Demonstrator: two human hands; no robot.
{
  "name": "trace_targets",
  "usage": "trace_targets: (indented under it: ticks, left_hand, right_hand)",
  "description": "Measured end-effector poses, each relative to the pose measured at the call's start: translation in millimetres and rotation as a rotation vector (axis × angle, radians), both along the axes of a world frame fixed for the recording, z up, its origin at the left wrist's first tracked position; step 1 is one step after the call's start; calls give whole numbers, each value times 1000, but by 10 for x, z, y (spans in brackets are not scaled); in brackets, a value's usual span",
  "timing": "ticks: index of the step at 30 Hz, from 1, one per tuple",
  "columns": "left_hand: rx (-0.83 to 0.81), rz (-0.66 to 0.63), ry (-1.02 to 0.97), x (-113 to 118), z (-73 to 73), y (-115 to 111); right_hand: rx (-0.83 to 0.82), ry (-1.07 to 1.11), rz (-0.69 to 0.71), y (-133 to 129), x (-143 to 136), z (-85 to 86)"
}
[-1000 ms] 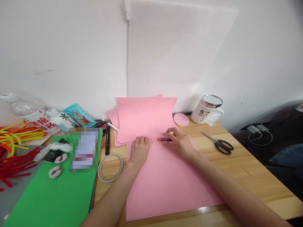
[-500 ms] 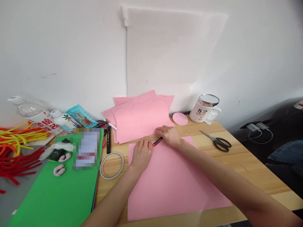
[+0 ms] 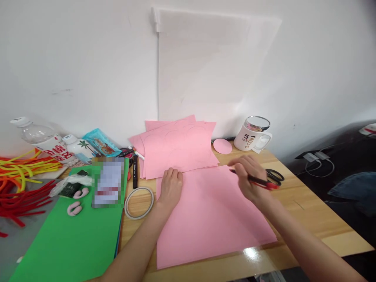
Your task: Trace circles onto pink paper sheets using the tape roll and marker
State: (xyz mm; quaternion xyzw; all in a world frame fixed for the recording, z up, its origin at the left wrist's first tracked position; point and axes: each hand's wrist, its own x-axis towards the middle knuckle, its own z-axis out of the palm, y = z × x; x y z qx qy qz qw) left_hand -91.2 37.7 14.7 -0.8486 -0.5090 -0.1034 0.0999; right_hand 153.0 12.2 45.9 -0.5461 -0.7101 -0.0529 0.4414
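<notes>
A large sheet of pink paper (image 3: 205, 219) lies on the table in front of me. My left hand (image 3: 172, 186) rests on its upper left part, fingers slightly bent and pressing down, with nothing seen in them. Over the upper right corner, my right hand (image 3: 248, 176) is closed around a black pen with a red end (image 3: 260, 181). The pen's tip points left, near the paper's top right. Just beyond the sheet is a pile of pink papers (image 3: 176, 149) with faint curved lines. Black-handled scissors (image 3: 274, 177) are partly hidden behind my right hand.
A pink paper circle (image 3: 222, 146) lies by a white mug (image 3: 253, 134). A tape roll (image 3: 139, 203) and a black marker (image 3: 135, 172) are left of the sheet. Farther left are green paper (image 3: 70, 243), a phone (image 3: 108, 182), bottles (image 3: 44, 137) and colored fuzzy sticks (image 3: 26, 203).
My right hand has moved right with the pen, away from my left hand, and the pen has turned. My left hand has shifted slightly left. The large pink sheet has shifted slightly.
</notes>
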Motion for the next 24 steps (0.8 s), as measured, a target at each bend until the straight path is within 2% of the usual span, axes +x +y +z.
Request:
trace_targets:
  ticks: [2, 4, 7, 10, 13, 16, 20, 24]
  left_hand:
    - [-6, 30, -14, -13, 100, -34]
    - [-8, 76, -40, -96, 231, -114]
    - [-74, 187, -131, -412, 394, -302]
    - [-205, 247, -136, -819, 410, -509]
    - [-328, 272, -134, -1051, 321, -675]
    - [-346, 264, -168, -1049, 252, -809]
    - [-173, 297, -180, -891, 213, -994]
    - [-7, 146, -270, -677, 110, -1109]
  right_hand:
    - [-107, 32, -78, -231, 149, -8]
    - [-188, 64, -72, -439, 248, -93]
    - [-234, 42, -38, -708, 279, -286]
    - [-262, -40, 34, -914, 237, -467]
    - [-300, -149, 118, -1024, 234, -599]
    - [-307, -249, 176, -1046, 306, -675]
    - [-314, -285, 226, -1068, 423, -697]
    - [-313, -253, 220, -1163, 471, -675]
